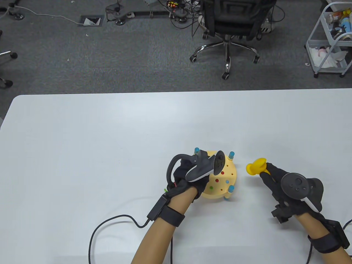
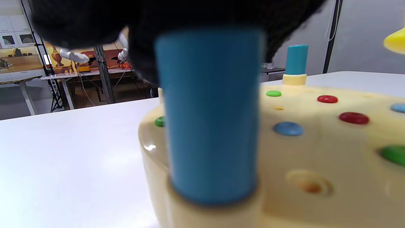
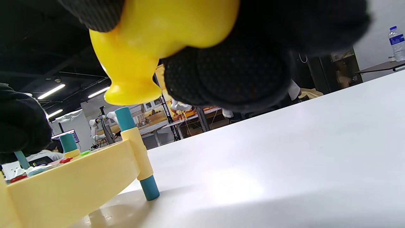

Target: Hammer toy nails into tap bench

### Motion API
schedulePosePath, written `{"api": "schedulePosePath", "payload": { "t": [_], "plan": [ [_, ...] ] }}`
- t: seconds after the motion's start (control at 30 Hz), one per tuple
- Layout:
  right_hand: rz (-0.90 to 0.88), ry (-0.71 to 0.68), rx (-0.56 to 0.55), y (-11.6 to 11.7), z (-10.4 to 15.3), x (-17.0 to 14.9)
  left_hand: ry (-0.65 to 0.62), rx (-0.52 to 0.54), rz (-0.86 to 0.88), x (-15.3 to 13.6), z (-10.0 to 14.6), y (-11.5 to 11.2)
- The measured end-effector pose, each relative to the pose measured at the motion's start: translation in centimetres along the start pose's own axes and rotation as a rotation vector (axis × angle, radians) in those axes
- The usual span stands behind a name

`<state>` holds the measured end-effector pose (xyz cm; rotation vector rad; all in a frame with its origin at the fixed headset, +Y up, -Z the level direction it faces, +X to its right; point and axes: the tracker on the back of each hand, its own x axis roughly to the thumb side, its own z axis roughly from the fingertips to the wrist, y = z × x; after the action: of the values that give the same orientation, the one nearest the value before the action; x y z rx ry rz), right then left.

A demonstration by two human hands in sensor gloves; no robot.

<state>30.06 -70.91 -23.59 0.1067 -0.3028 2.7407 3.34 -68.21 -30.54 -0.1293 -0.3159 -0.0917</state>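
The tap bench (image 1: 222, 181) is a round pale-yellow toy with blue corner posts (image 1: 230, 188) and small red, green and blue nail heads (image 1: 217, 180) in its top. It stands on the white table. My left hand (image 1: 188, 178) rests on the bench's left side and covers part of it. In the left wrist view one blue post (image 2: 210, 114) fills the middle, with nail heads (image 2: 353, 117) on the bench top (image 2: 322, 148). My right hand (image 1: 277, 184) grips the yellow toy hammer (image 1: 256, 166), held in the air right of the bench. The hammer head (image 3: 152, 44) hangs above a post (image 3: 125, 118).
The white table (image 1: 110, 143) spreads wide to the left and behind the bench. A black cable (image 1: 110, 228) runs from my left wrist over the table's front. Beyond the far edge stand an office chair (image 1: 228, 27) and a white cart (image 1: 332, 41).
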Motion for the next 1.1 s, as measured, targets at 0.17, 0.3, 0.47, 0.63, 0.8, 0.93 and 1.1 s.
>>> {"api": "schedulePosePath", "payload": {
  "t": [0.17, 0.3, 0.47, 0.63, 0.8, 0.93, 1.1],
  "plan": [
    [0.005, -0.002, 0.01, 0.1, 0.0, 0.1, 0.009, 0.001, -0.043, 0.2, -0.2, 0.0],
    [0.008, -0.004, 0.014, 0.2, 0.0, 0.1, 0.009, -0.009, -0.034, 0.2, -0.3, -0.1],
    [0.011, -0.008, 0.021, 0.2, 0.0, 0.2, 0.006, -0.022, -0.07, 0.6, -0.5, -0.4],
    [0.014, -0.009, 0.028, 0.4, 0.0, 0.2, 0.002, -0.035, -0.072, 0.7, -0.5, -0.4],
    [0.01, -0.012, 0.032, 0.5, 0.0, 0.3, 0.004, 0.172, 0.031, -1.1, 2.2, 1.8],
    [0.009, -0.011, 0.033, 0.6, 0.0, 0.4, -0.057, 0.117, 0.152, -3.3, 4.8, 1.1],
    [-0.029, -0.061, 0.001, -0.2, 0.2, 2.0, -0.094, 0.121, 0.229, -4.6, 6.7, -2.6]
  ]
}}
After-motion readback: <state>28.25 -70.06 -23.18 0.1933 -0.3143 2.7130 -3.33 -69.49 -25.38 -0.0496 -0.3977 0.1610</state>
